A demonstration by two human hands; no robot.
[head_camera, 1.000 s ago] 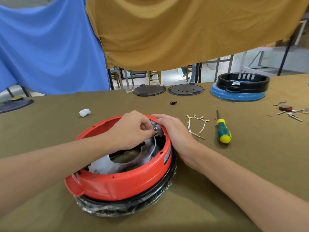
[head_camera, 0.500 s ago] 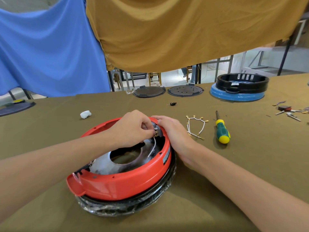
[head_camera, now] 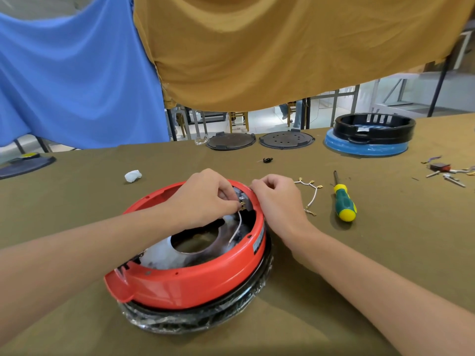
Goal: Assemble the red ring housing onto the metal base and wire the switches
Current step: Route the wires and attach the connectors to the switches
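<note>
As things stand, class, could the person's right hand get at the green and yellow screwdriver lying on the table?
Probably yes. The screwdriver lies in the open just beside the right hand, with only the loose wire harness between them. But the hand now steadies the red ring housing and would have to let go.

Bare cloth point(head_camera: 385, 253) right — screwdriver point(head_camera: 344, 201) beyond

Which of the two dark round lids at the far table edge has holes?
The right-hand lid, nearer the blue-based black ring; the left lid looks plain.
</note>
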